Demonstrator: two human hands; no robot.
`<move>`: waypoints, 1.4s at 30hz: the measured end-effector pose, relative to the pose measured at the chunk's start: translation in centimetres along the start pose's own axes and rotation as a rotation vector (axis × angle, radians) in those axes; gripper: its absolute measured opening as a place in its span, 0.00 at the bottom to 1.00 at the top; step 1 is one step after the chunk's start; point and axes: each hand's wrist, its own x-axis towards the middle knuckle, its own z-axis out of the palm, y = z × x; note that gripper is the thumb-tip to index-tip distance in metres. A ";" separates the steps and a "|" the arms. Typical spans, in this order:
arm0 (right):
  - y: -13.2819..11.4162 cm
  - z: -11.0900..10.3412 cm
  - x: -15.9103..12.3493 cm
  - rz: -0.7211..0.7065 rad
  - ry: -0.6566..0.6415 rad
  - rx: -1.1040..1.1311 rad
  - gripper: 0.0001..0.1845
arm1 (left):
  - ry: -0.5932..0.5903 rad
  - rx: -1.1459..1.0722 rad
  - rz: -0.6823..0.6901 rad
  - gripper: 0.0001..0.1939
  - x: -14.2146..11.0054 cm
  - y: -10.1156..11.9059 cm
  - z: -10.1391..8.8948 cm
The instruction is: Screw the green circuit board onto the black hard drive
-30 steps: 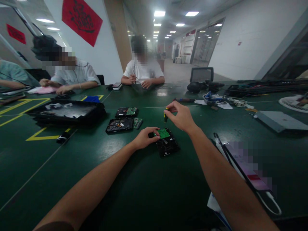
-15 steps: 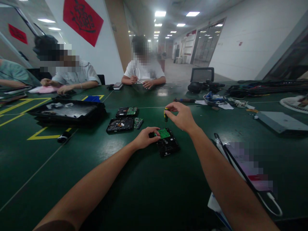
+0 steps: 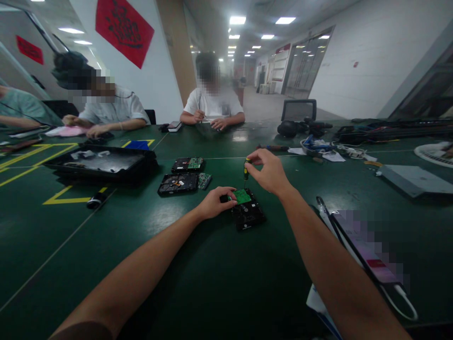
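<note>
A black hard drive with a green circuit board on top lies on the dark green table in front of me. My left hand grips the drive's left edge and holds it down. My right hand pinches the top of a small yellow-and-black screwdriver, held upright with its tip down on the circuit board.
Two more opened drives lie beyond to the left, beside a black tray. People sit at the far and left sides. Cables and tools are at right; a blurred device with a white cable lies by my right forearm.
The view has shifted very slightly. My hands stay on the drive and the screwdriver; my right fingers have turned a little on the handle.
</note>
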 end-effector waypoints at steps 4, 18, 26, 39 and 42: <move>-0.1 0.0 0.0 0.040 0.020 0.037 0.08 | -0.004 -0.015 0.027 0.07 0.0 0.0 0.0; 0.0 0.0 0.0 0.049 0.005 0.022 0.09 | 0.000 0.001 0.013 0.08 0.0 0.2 -0.1; 0.1 0.0 0.0 -0.024 0.008 -0.007 0.07 | -0.002 -0.020 0.031 0.07 0.1 0.1 0.0; 0.0 0.0 0.1 -0.013 0.004 0.008 0.06 | -0.002 -0.016 0.021 0.08 0.0 0.2 -0.1; 0.1 0.0 0.1 0.017 0.023 0.027 0.06 | -0.003 -0.021 0.025 0.08 0.0 0.2 -0.1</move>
